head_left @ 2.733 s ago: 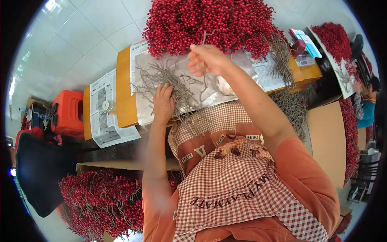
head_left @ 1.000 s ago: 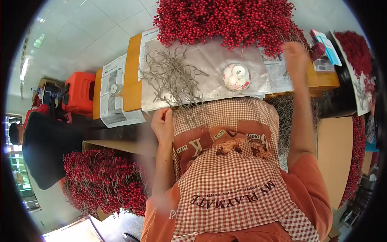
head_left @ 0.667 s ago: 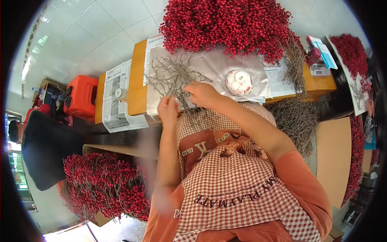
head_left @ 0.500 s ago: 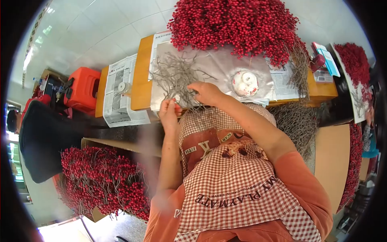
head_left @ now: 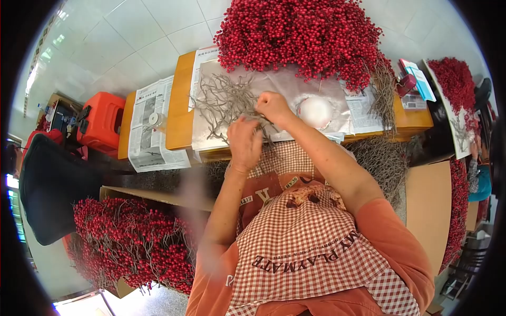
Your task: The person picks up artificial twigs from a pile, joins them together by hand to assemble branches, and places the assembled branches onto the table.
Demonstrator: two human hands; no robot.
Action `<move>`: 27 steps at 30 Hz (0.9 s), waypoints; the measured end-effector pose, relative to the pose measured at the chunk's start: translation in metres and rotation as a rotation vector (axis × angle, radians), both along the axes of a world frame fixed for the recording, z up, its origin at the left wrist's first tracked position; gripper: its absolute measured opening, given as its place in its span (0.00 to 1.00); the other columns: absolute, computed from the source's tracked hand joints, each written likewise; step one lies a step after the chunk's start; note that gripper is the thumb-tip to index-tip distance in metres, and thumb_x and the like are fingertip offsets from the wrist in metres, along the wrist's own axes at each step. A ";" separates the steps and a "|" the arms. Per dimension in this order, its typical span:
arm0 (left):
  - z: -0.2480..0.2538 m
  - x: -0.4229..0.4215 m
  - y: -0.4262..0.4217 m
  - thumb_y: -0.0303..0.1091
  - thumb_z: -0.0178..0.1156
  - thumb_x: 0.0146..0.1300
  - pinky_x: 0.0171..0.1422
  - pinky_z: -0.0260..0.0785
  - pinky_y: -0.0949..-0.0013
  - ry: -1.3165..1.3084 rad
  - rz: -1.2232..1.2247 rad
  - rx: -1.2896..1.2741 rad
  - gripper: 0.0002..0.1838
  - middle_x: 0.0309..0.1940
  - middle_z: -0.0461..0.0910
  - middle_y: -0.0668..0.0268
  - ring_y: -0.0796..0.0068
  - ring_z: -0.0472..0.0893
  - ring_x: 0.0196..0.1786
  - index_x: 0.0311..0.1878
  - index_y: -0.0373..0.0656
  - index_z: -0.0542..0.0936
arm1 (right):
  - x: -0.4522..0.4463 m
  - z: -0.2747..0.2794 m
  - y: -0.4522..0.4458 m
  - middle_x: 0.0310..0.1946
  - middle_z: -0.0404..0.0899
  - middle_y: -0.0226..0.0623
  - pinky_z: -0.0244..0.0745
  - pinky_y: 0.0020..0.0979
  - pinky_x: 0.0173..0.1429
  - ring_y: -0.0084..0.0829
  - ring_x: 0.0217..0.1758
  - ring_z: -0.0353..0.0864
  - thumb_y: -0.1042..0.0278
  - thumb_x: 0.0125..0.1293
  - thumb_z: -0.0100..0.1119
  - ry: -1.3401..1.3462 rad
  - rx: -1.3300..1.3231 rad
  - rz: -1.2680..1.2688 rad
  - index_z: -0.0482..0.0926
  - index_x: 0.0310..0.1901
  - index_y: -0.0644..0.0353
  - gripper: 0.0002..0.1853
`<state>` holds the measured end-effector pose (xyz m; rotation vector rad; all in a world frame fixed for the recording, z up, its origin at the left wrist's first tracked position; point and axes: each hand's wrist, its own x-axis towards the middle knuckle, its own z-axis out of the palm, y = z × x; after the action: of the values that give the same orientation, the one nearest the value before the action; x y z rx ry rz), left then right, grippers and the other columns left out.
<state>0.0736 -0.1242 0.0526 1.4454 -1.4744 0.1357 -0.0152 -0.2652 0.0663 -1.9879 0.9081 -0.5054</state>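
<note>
A tangled pile of bare grey twigs (head_left: 224,102) lies on the silvery sheet (head_left: 279,84) over the table. At the pile's front right, my left hand (head_left: 245,142) has its fingers curled around twigs near the table's edge. My right hand (head_left: 274,108) is closed in a pinch just beyond it, beside the pile; whatever it holds is too small to make out. Right of that hand sits a round white dish (head_left: 315,111) with red specks near its rim. Behind the sheet rises a big heap of red berry sprays (head_left: 300,39).
Newspaper (head_left: 150,126) with a small jar (head_left: 156,121) covers the table's left end, near a red plastic container (head_left: 101,124). More berry sprays (head_left: 132,242) fill a box at lower left. Grey twigs (head_left: 385,163) hang below the table. Another person's arm (head_left: 473,158) shows far right.
My left hand has moved up and right from the table's front edge onto the twigs. My right hand has shifted slightly up and away from the pile, now in a tighter fist.
</note>
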 end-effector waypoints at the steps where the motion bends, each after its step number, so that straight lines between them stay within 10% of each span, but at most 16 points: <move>1: -0.012 0.006 -0.005 0.29 0.57 0.54 0.56 0.60 0.54 0.160 -0.038 -0.017 0.15 0.47 0.76 0.61 0.53 0.72 0.51 0.48 0.42 0.76 | -0.002 0.006 0.001 0.28 0.80 0.39 0.72 0.33 0.33 0.30 0.27 0.78 0.47 0.57 0.62 -0.149 0.263 -0.146 0.77 0.28 0.66 0.23; 3: -0.022 0.014 -0.011 0.26 0.55 0.52 0.58 0.58 0.54 0.296 -0.038 0.046 0.18 0.48 0.76 0.61 0.52 0.71 0.54 0.49 0.41 0.75 | -0.002 0.007 -0.001 0.26 0.80 0.39 0.72 0.32 0.33 0.30 0.27 0.79 0.46 0.57 0.62 -0.302 0.527 -0.293 0.77 0.27 0.67 0.25; 6: -0.014 0.011 -0.017 0.26 0.57 0.47 0.57 0.59 0.53 -0.292 0.038 0.118 0.20 0.44 0.77 0.60 0.55 0.72 0.49 0.48 0.44 0.77 | 0.002 -0.003 -0.007 0.29 0.82 0.41 0.74 0.32 0.36 0.28 0.31 0.81 0.48 0.57 0.62 -0.051 0.230 -0.130 0.79 0.29 0.67 0.23; 21: -0.029 0.007 -0.024 0.24 0.57 0.46 0.49 0.64 0.55 -0.415 -0.209 0.302 0.12 0.37 0.79 0.60 0.53 0.74 0.48 0.37 0.42 0.77 | 0.044 0.039 0.024 0.49 0.80 0.44 0.74 0.41 0.53 0.40 0.52 0.80 0.48 0.50 0.64 0.736 -0.073 0.119 0.81 0.46 0.59 0.26; 27: -0.031 0.006 0.000 0.21 0.54 0.54 0.52 0.68 0.57 -0.248 -0.212 0.158 0.13 0.42 0.77 0.53 0.50 0.73 0.52 0.44 0.36 0.76 | 0.038 -0.011 -0.037 0.36 0.83 0.44 0.77 0.41 0.39 0.38 0.35 0.85 0.64 0.53 0.60 0.592 -0.122 0.020 0.82 0.41 0.58 0.14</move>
<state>0.0796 -0.1244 0.0218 1.4245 -1.8669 0.0697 0.0224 -0.3019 0.0550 -2.3018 1.2300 0.0580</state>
